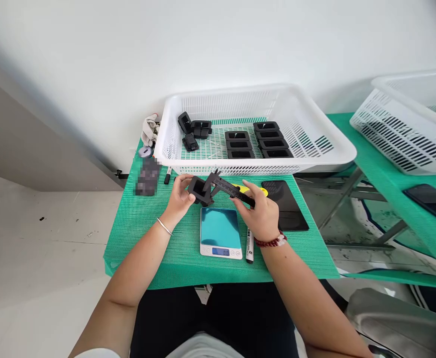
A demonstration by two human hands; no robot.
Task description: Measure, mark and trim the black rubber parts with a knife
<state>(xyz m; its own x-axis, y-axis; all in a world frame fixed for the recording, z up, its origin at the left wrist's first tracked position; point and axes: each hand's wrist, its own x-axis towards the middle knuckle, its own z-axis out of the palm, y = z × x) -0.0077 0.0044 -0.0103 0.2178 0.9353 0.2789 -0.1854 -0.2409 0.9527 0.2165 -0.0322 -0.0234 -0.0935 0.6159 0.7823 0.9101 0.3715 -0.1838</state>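
My left hand (181, 197) grips a black rectangular frame-like part (200, 189) with a hollow middle, above the table. In my right hand (259, 209) is a black caliper (231, 189), its jaws at the right side of the part. Whether the jaws touch the part I cannot tell. Below both hands lies a small scale (220, 229) with a blue-green plate, its display reading 0.0. A white marker (250, 246) lies beside the scale, under my right hand. A yellow object (242, 189) shows partly behind the caliper.
Behind the hands stands a white basket (255, 166) with several similar black parts (239, 144) inside. A dark tablet-like slab (290, 209) lies right on the green-covered table (139, 238). At the left are a black-capped marker (168, 175) and a glove (150, 130). Another basket (408, 119) stands right.
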